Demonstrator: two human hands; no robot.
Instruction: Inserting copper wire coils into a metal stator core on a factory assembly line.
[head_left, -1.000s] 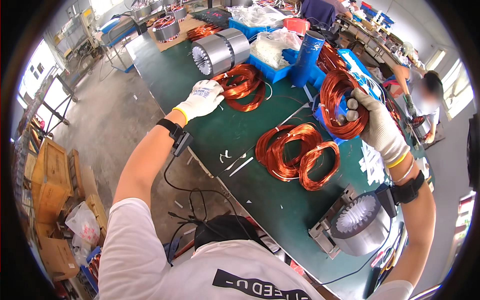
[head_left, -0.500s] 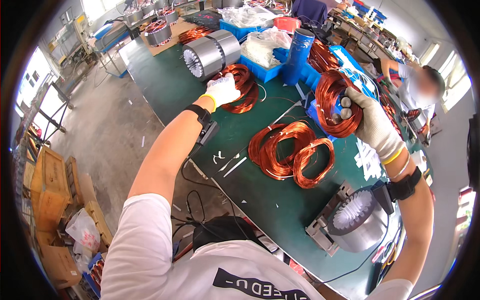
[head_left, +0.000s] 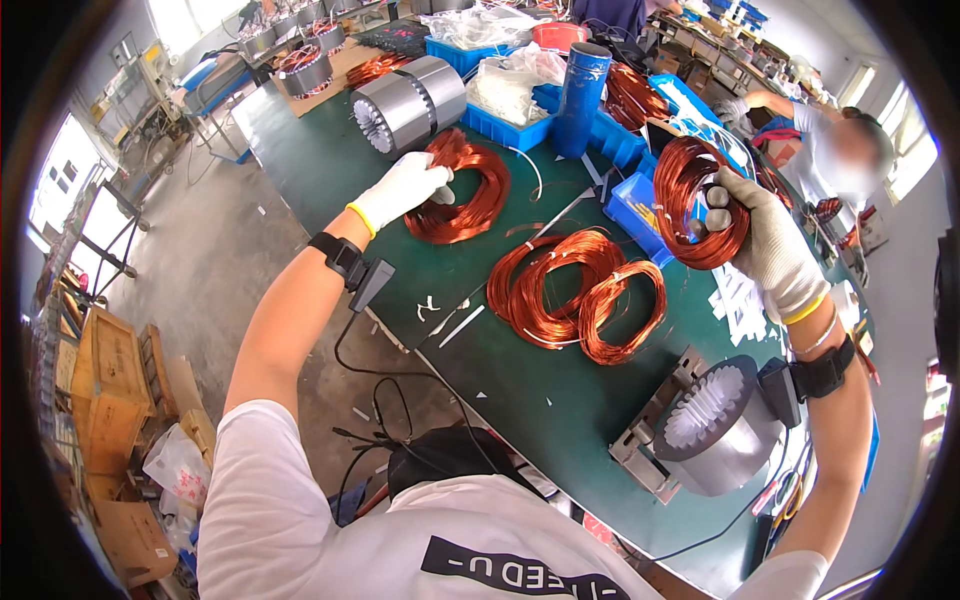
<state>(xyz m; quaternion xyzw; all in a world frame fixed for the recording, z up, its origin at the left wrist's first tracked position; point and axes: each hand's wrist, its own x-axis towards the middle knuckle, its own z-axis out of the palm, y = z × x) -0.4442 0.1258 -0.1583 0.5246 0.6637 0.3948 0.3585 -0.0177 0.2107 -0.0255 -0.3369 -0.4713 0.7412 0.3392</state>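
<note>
My left hand, in a white glove, grips the left side of a copper wire coil, its fingers wrapped round the strands. Up on the right, my gloved right hand has its fingers hooked through another copper wire coil and carries it above the bench. Between the two hands, overlapping copper coils lie flat on the green bench top. A slotted metal stator core with white slot liners sits in a metal holder near my right forearm.
Beyond my left hand lies a grey stator core. A blue cylinder stands beside a blue bin of white pieces. White paper strips lie near my right wrist. A co-worker is at the right. Wooden crates stand on the floor.
My left hand has moved left and slightly nearer with its coil, which now hangs more openly in view. The right-hand coil has shifted slightly right and up in the picture.
</note>
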